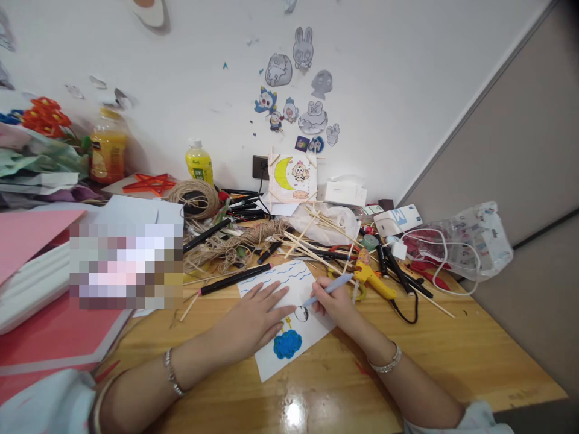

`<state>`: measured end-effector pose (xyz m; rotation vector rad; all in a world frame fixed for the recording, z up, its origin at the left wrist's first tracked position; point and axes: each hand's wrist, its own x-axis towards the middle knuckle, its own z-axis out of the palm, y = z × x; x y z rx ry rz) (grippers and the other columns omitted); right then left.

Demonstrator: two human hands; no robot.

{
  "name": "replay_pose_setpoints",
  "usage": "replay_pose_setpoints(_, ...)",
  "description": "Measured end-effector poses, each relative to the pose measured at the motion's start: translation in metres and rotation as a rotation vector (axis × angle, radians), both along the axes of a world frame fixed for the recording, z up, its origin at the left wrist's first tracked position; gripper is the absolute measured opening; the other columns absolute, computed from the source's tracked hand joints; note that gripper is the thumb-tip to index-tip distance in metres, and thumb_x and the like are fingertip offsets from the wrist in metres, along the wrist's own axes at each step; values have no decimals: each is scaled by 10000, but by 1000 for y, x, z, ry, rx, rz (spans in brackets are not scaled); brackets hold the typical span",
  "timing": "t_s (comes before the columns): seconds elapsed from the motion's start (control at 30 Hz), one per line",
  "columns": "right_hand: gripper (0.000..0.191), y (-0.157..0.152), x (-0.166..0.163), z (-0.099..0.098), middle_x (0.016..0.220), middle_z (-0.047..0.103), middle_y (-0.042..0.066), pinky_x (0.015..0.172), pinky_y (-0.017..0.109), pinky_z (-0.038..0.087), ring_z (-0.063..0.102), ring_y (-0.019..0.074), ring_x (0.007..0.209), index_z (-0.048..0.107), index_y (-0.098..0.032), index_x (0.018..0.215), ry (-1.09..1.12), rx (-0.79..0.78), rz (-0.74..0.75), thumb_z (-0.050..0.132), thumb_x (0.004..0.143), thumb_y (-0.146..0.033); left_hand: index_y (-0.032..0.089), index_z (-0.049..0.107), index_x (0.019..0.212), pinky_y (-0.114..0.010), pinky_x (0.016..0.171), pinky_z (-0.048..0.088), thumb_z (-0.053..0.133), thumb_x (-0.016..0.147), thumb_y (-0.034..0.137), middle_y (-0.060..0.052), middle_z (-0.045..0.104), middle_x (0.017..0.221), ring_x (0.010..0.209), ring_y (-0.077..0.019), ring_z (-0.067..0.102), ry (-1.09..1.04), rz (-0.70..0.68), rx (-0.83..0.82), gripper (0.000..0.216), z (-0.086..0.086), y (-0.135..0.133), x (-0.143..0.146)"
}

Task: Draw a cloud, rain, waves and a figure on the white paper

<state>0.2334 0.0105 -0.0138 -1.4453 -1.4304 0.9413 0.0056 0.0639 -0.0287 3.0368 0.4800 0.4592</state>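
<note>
A white sheet of paper [296, 283] lies on the wooden table [452, 349]. It carries blue wavy lines along its far edge, a blue cloud shape [287, 345] near me and a small grey circle [301, 313]. My left hand [256, 313] lies flat on the sheet with fingers stretched out, pressing it down. My right hand [337, 304] is closed round a light blue pen [328, 290]. The pen's tip touches the paper at the grey circle.
A yellow glue gun [373, 278] with a black cord lies just past my right hand. Behind the sheet are black markers [235, 279], wooden sticks [312, 238], twine [244, 241], two bottles and a plastic bag [470, 241]. Pink and white boards [40, 289] fill the left.
</note>
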Motion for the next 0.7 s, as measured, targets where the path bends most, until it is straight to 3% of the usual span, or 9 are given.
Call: replay_pose_setpoints(0.7,364,2,2,-5,436,510,-31,380,192,340,426,90,378,474,-206,555,-15,16,-14,509,836,-436,306,504,1334,-523,1076,314,497,955,251,-110,429,1455,1346,-309,378,-4,-6,-5,384,-1,0,0)
